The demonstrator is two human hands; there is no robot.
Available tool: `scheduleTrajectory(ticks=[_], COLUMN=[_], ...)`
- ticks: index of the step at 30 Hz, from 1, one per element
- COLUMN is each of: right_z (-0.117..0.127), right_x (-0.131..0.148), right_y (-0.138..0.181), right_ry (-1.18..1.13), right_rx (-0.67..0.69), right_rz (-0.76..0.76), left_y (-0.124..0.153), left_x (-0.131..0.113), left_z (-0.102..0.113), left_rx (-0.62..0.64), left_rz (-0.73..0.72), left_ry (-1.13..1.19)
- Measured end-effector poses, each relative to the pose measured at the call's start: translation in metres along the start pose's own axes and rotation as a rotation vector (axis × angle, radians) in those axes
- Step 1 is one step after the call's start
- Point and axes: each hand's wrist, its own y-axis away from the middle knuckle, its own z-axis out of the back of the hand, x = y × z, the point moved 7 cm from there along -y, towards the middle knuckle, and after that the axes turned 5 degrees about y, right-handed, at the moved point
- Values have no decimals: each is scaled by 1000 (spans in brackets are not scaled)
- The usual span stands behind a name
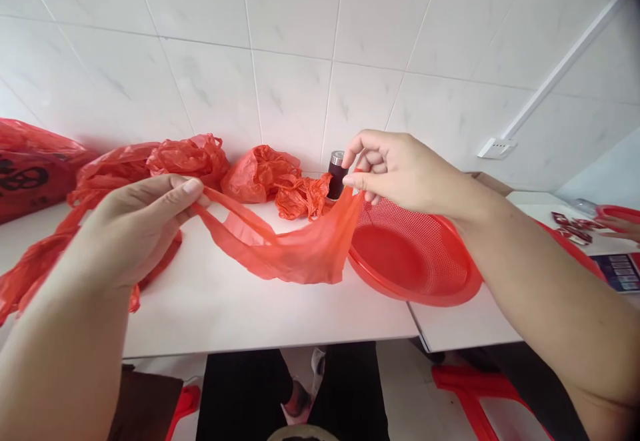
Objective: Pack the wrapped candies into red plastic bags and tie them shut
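A thin red plastic bag (300,247) hangs stretched between my two hands above the white table (225,314). My left hand (145,214) pinches one end of it between thumb and fingers. At the other end, my right hand (385,167) is closed on the bag's upper corner, wrist bent over it. Just under my right forearm stands a red perforated plastic basket (400,254), its inside partly hidden by the arm. Behind the bag lie crumpled red plastic bags (263,174), and more bunched red bags (30,271) lie beside my left wrist.
A dark bottle with a metal lid (337,171) stands near the tiled wall. A large printed red bag (40,167) is at far left. On the right, small red packets (573,227) lie near another person's hand (625,227). A red stool (475,394) is below.
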Motion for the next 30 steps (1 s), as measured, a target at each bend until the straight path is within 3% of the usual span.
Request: scheduleTrajectory(ticks=[4, 6, 10, 12, 15, 18, 20, 24, 28, 30], right_z=[-15, -29, -62, -74, -86, -104, -115, -120, -126, -125], right_x=[14, 21, 35, 40, 31, 10, 0, 10, 34, 31], right_y=[-1, -2, -6, -7, -4, 7, 19, 47, 66, 64], right_ry=[-63, -108, -290, -392, -395, -323, -336, -398, -377, -343], right_rx=[18, 50, 116, 118, 93, 160, 199, 155, 231, 124], right_rz=[72, 90, 98, 132, 159, 94, 38, 29, 180, 221], left_y=[3, 10, 38, 49, 53, 53, 56, 63, 64, 65], left_x=[0, 8, 27, 34, 43, 51, 57, 58, 46, 42], left_z=[-46, -68, -107, -116, -108, -90, -83, -80, -78, -79], left_rx=[143, 264, 573, 665, 593, 431, 394, 496, 643, 706], left_rz=[47, 146, 347, 389, 457, 532, 567, 524, 365, 312], left_ry=[208, 239, 28, -146, -227, -122, -66, -43, -176, -281])
